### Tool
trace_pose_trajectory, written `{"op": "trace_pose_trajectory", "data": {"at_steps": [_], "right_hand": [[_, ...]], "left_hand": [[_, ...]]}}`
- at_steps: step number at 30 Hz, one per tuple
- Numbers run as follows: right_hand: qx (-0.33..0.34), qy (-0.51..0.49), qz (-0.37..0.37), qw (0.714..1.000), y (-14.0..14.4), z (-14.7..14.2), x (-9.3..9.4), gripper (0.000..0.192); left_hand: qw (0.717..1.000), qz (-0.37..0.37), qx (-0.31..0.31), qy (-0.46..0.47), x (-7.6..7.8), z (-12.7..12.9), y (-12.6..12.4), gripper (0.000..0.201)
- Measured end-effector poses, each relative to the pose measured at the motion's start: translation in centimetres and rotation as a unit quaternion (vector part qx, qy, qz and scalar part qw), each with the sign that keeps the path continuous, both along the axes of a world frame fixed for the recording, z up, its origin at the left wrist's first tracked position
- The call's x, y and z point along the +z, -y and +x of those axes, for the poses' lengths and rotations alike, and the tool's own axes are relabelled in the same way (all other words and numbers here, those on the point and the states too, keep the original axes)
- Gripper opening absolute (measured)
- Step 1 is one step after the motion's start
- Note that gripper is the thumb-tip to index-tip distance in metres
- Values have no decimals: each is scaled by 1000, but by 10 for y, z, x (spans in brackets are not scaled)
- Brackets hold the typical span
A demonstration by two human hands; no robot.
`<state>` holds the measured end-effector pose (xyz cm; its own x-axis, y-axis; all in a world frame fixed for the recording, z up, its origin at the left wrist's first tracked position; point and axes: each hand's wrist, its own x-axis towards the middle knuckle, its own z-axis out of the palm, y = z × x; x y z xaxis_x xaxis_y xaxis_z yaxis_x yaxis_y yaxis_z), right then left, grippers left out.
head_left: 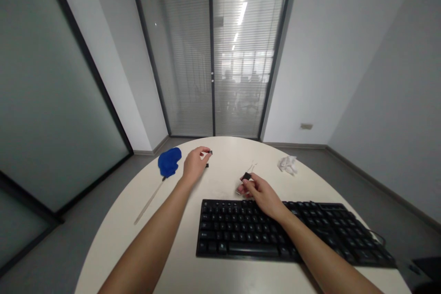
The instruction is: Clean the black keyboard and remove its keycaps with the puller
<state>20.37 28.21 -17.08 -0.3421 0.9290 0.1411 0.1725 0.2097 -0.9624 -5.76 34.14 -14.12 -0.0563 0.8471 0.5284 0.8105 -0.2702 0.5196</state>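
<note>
My left hand (195, 164) is above the far left part of the table. Its thumb and index finger pinch a small black keycap (210, 152). A second small black keycap (207, 165) lies just below those fingertips. Closed around a small black block-like piece (246, 176), my right hand (258, 190) hovers behind the keyboard's top edge. Thin pale wire-like lines (253, 166) show beyond this hand, and a light, shiny end (238, 192) pokes out below its fingers. Under my right wrist and forearm lies a black keyboard (253, 232), partly covered by them.
To the left, a blue cloth-like duster head (169, 161) on a thin pale stick (149, 202) rests on the round white table (113, 248). Crumpled white tissue (287, 164) lies at the far right. A glass partition with blinds (241, 55) stands behind.
</note>
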Motion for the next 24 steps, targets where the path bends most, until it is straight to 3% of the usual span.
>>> {"op": "trace_pose_trajectory", "data": {"at_steps": [4, 7, 24], "right_hand": [[8, 7, 2, 1000, -1, 0, -1, 45], [9, 10, 1, 1000, -1, 0, -1, 45], [12, 27, 10, 1000, 1, -1, 0, 42]], "left_hand": [[998, -13, -14, -56, -25, 8, 1, 16], [996, -25, -25, -87, -36, 8, 0, 17], [992, -34, -13, -120, -52, 2, -13, 17]]}}
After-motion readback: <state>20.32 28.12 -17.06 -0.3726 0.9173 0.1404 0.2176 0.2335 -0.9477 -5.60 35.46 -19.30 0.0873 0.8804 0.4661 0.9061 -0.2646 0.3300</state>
